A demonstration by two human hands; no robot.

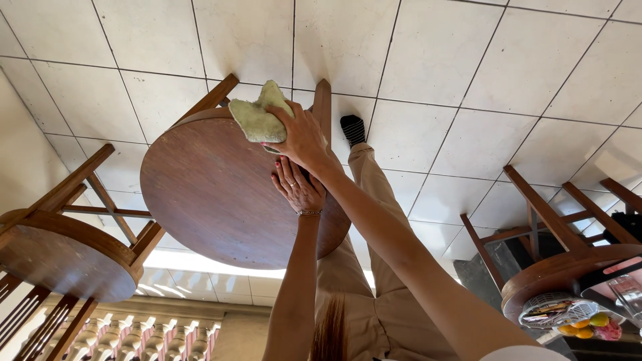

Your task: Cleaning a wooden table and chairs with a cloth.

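Note:
A round brown wooden stool (214,200) stands on the white tiled floor (435,60) below me. My right hand (302,137) is closed on a pale green cloth (257,119) and presses it against the far rim of the seat. My left hand (297,187), with red nails and a thin bracelet at the wrist, lies flat on the seat just under the right hand. My beige trouser leg (364,177) and a foot in a dark sock (352,128) show beside the stool.
A second wooden stool (63,257) stands at the left and a third (562,267) at the right. A wire basket with fruit (568,317) and a glass object sit at the lower right. A pale balustrade (134,334) runs along the bottom.

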